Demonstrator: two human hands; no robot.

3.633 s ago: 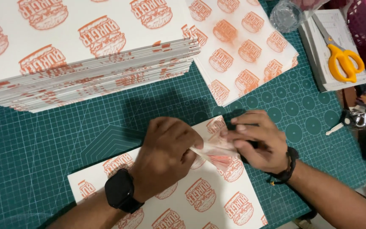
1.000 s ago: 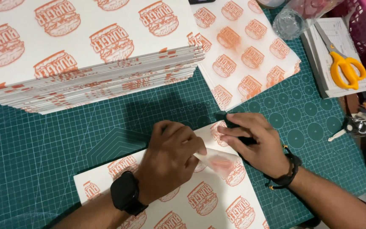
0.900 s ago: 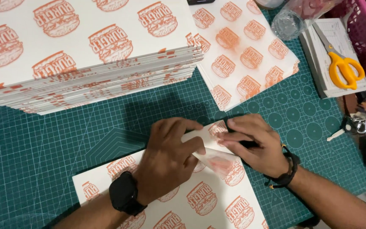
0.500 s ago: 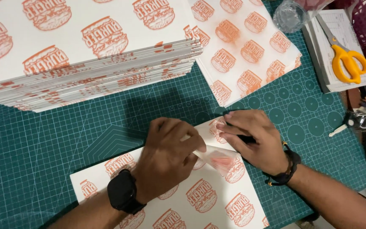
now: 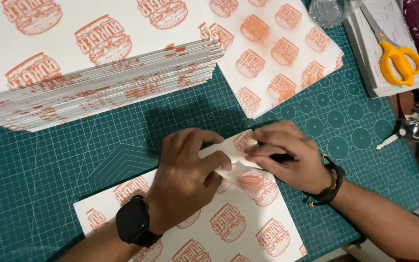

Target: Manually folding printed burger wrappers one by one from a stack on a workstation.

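Note:
A white paper sheet (image 5: 229, 228) printed with orange burger pictures lies on the green cutting mat (image 5: 49, 174). Its far corner is folded over toward me. My left hand (image 5: 185, 179), with a black watch on the wrist, pinches that folded flap between thumb and fingers. My right hand (image 5: 287, 157), wearing a dark wristband, presses flat on the fold right beside it, and a dark object shows under its fingers. The two hands touch over the fold.
A thick stack of the same printed sheets (image 5: 88, 73) fills the far left. Thinner translucent printed sheets (image 5: 277, 53) lie behind the hands. Yellow-handled scissors (image 5: 396, 51) rest on a pad of papers (image 5: 364, 68) at far right, beside a metal clip (image 5: 410, 130).
Both hands have stayed on the folded corner, shifting slightly as they press and pull the flap. The view has drifted a little.

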